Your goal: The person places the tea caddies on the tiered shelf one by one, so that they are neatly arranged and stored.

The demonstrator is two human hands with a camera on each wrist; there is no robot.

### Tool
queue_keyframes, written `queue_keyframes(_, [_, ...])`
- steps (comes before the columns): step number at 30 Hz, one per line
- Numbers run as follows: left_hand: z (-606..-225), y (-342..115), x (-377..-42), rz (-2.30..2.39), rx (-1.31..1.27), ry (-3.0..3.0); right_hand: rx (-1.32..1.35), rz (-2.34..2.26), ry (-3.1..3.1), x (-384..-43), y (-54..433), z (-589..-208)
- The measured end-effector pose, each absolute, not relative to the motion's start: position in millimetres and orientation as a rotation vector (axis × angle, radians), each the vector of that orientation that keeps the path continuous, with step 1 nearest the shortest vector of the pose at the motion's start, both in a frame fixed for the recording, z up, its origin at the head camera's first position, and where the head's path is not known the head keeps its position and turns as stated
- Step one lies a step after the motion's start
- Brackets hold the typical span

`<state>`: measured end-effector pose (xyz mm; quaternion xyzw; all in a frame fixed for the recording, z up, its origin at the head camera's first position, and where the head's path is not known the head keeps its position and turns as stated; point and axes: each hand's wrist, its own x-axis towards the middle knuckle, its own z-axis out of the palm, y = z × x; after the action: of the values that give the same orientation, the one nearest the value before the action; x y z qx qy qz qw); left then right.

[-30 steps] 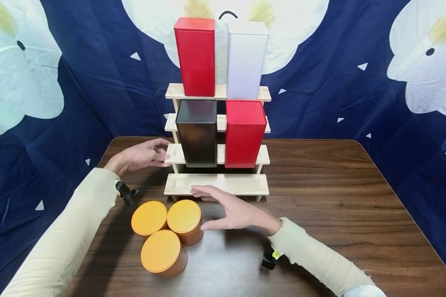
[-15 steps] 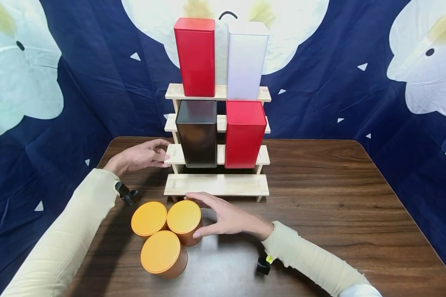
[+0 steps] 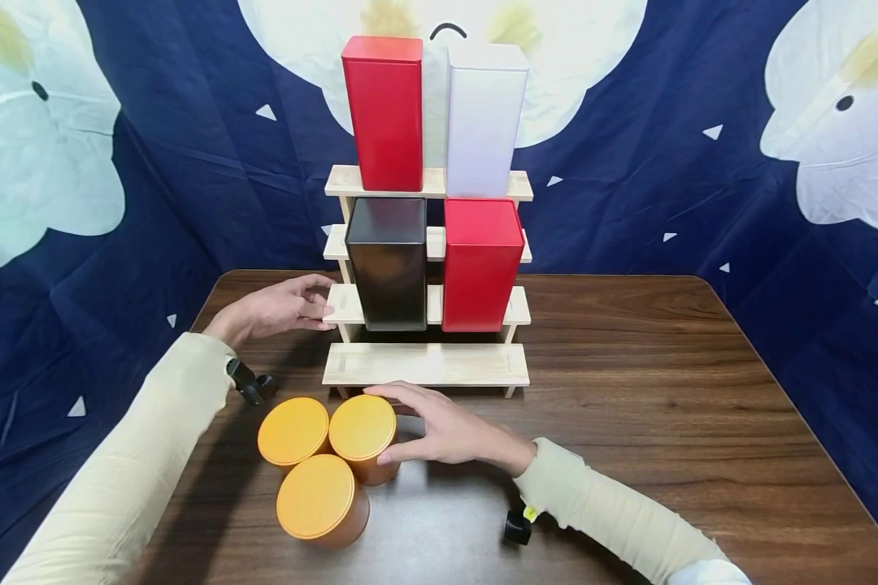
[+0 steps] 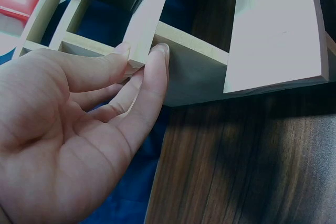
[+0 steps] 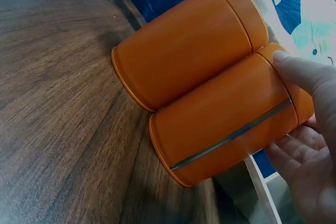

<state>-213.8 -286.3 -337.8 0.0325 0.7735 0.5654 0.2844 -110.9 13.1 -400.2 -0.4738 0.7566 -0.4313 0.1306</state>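
Observation:
My left hand (image 3: 276, 309) pinches the left end of a step of the wooden tiered shelf (image 3: 424, 363); the left wrist view shows thumb and fingers on either side of that step (image 4: 149, 22). My right hand (image 3: 446, 424) is round the upper part of an orange round tin (image 3: 362, 426), which stands upright on the table. In the right wrist view the thumb lies on the tin's lid (image 5: 296, 90), with fingers on the far side. Two more orange tins stand close by, a left tin (image 3: 293, 431) and a front tin (image 3: 316, 496).
A tall red box (image 3: 384, 122) and a white box (image 3: 486, 122) stand on the top step. Lower down are a black box (image 3: 388, 268) and another red box (image 3: 481, 268). Dark blue patterned cloth (image 3: 212, 162) hangs behind the brown wooden table (image 3: 629, 390).
My right hand has moved left and slightly down, from beside the right-hand orange tin to around its top. The left hand keeps its place on the shelf.

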Motion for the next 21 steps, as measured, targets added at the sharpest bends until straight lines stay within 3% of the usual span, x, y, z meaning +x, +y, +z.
queue_keyframes(21, [-335.8, -285.8, -212.1, 1.509, 0.104, 2.075, -1.290, -1.470, 2.119, -113.2, 35.3, -380.3])
